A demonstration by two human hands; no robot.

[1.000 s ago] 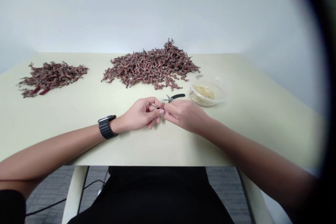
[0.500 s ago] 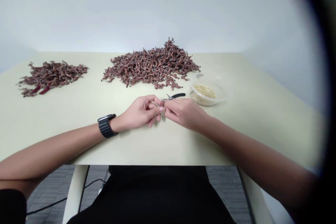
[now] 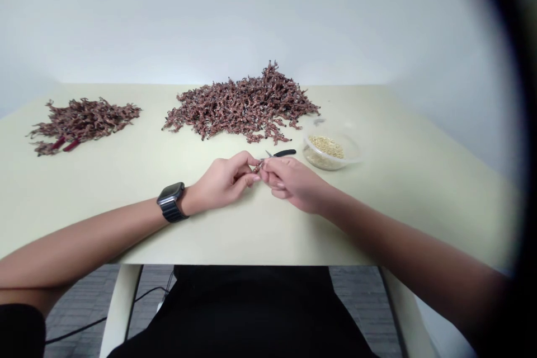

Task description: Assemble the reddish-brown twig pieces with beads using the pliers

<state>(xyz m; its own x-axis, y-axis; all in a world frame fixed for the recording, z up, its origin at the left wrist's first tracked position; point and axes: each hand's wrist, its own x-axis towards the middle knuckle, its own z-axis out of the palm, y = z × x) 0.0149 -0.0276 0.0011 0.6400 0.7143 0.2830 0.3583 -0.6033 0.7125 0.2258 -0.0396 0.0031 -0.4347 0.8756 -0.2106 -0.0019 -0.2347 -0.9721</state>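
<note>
Both of my hands meet over the front middle of the table. My left hand (image 3: 230, 180), with a dark watch on its wrist, is closed and pinches a small brown piece (image 3: 257, 168) between thumb and index finger. My right hand (image 3: 293, 182) is closed too, its fingertips pressed together at the right end of that piece; whatever is between them is too small to make out. Just behind the fingers lies a tool with black handles and a pointed metal tip, apparently pliers (image 3: 285, 152), partly hidden by my right hand.
A big heap of similar brown pieces (image 3: 243, 106) lies at the back middle. Another, smaller heap (image 3: 90, 117) is at the left, with red handles (image 3: 71, 145) sticking out. On the right stands a clear plastic bowl (image 3: 331, 165) holding tiny gold-coloured bits (image 3: 327, 146).
My right hand has turned slightly and its lower fingers now show curled. My left fingers have closed in more, and the brown piece shows more clearly. The watch has tilted towards the camera.
</note>
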